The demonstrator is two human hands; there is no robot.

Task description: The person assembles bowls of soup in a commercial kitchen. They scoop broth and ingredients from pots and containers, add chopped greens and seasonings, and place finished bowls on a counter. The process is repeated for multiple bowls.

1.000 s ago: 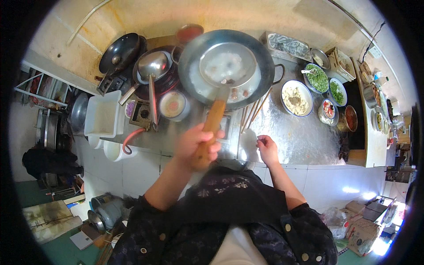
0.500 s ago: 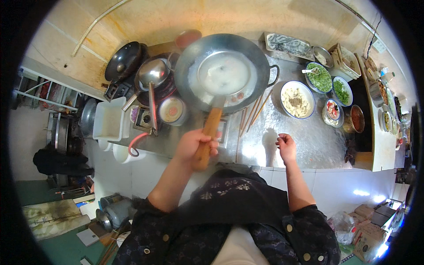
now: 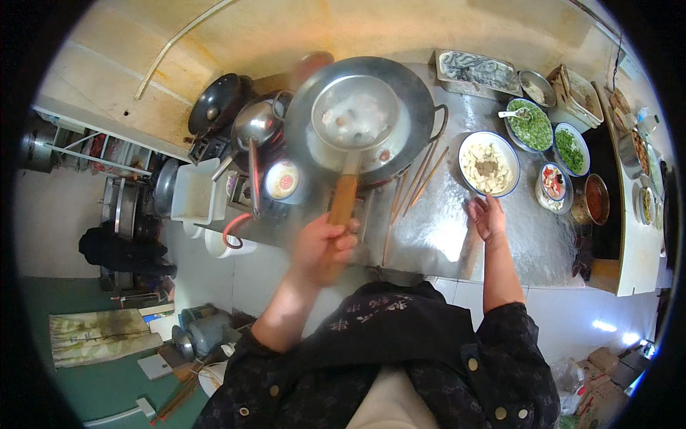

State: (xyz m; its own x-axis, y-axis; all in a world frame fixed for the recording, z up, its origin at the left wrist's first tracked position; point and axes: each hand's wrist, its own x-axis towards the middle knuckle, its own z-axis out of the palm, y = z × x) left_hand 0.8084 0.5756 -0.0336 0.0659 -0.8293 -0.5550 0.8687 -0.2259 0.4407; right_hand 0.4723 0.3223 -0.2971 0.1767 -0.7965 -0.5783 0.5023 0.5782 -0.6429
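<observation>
Left hand [image 3: 325, 247] gripping strainer [image 3: 355, 114] handle, strainer now raised over the wok [image 3: 418, 100], food draining. Right hand [image 3: 488, 217] open, empty, shifted right of wok toward white bowl [image 3: 464, 146].

This is a working kitchen, probably of a small eatery. A big wok [image 3: 371, 121] sits on the far stove, bowls of chopped ingredients [image 3: 532, 127] stand at the right on a steel counter [image 3: 443, 229], and spare pans [image 3: 218, 104] lie at the left.
</observation>
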